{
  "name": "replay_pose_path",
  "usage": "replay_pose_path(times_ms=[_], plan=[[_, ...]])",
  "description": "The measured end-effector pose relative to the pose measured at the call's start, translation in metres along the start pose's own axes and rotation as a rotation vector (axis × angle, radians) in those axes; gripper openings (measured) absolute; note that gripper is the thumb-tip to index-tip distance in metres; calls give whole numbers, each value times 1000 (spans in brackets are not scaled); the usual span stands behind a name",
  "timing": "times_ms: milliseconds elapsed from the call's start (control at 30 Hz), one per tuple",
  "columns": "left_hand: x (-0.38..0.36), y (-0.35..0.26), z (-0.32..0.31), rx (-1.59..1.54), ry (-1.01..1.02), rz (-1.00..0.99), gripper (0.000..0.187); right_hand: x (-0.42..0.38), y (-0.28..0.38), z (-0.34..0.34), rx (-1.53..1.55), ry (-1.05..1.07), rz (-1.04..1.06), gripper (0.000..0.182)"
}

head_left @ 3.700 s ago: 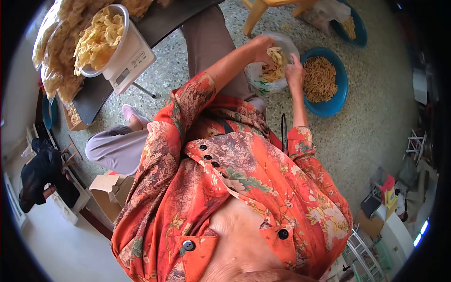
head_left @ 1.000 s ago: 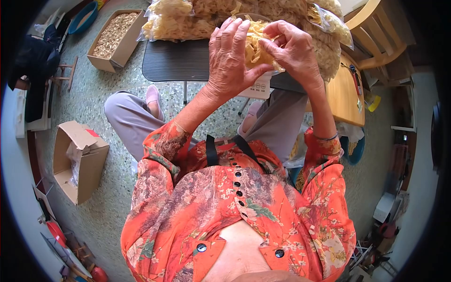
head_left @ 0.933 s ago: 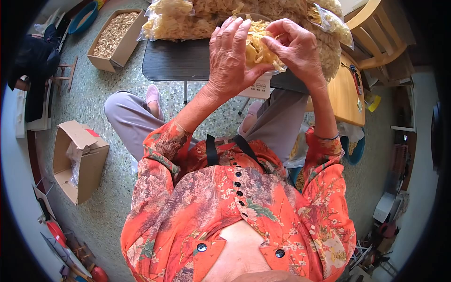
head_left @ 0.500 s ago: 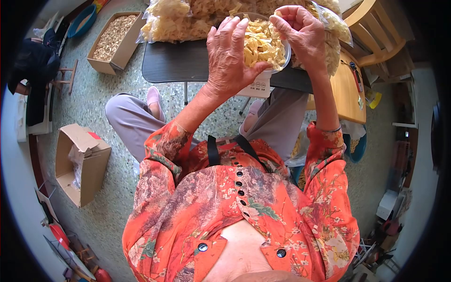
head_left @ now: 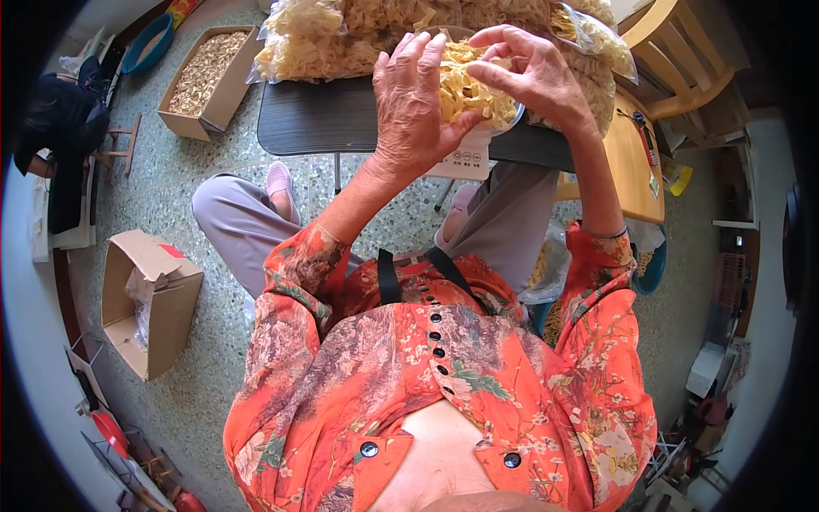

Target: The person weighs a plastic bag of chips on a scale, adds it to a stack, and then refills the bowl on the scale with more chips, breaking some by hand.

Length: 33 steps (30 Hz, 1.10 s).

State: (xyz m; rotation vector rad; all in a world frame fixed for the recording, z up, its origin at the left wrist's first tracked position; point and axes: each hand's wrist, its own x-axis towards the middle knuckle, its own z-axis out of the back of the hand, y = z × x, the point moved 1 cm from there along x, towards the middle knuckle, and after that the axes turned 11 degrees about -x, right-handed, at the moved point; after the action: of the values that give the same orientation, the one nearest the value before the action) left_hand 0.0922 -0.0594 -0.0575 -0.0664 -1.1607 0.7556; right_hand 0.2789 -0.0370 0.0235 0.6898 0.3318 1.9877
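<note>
A clear bowl [head_left: 517, 116] heaped with pale yellow dried strips [head_left: 467, 90] stands on a white scale [head_left: 465, 162] at the dark table's front edge. My left hand [head_left: 411, 107] lies along the bowl's left side, fingers stretched out and thumb across the front of the strips. Over the right of the heap, my right hand [head_left: 537, 78] has thumb and forefinger apart; I see nothing held between them. Its other fingers are partly hidden.
Filled plastic bags of strips [head_left: 316, 51] are piled behind the bowl on the dark table [head_left: 316, 115]. A wooden chair [head_left: 682, 60] stands at right. Cardboard boxes [head_left: 209, 119] [head_left: 171, 328] sit on the floor at left. A person in dark clothes [head_left: 64, 128] is at far left.
My right hand has moved slightly down and left over the heap, and its pinched thumb and forefinger have parted. My left hand has stayed almost in place by the bowl.
</note>
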Motion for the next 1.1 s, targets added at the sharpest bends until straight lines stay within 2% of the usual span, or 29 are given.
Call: replay_pose_path(times_ms=[33,200,300,500,600,667,700,833,933,1100], plan=[[0,0,0,0,0,0,101,1,2,-1,-134,-36,64,44],[2,0,-2,-39,-11,1,100,1,13,-10,-297,-56,81,40],[3,0,-3,-49,-13,0,101,4,8,-14,-242,-43,95,36],[4,0,-4,-51,8,12,103,4,5,-15,-36,6,-21,22],[4,-1,-4,-37,19,11,104,4,2,-12,-34,-85,43,19],[3,0,-4,-45,17,10,105,5,3,-4,24,-85,-17,19],[3,0,-4,-53,15,10,106,4,7,1,71,-37,-113,17],[3,-1,-4,-52,16,1,107,4,18,15,79,-82,-107,17],[3,1,-7,-92,9,9,104,1,36,29,104,-176,-198,10],[3,-1,-7,-64,13,-4,110,2,32,35,321,-221,-212,9]])
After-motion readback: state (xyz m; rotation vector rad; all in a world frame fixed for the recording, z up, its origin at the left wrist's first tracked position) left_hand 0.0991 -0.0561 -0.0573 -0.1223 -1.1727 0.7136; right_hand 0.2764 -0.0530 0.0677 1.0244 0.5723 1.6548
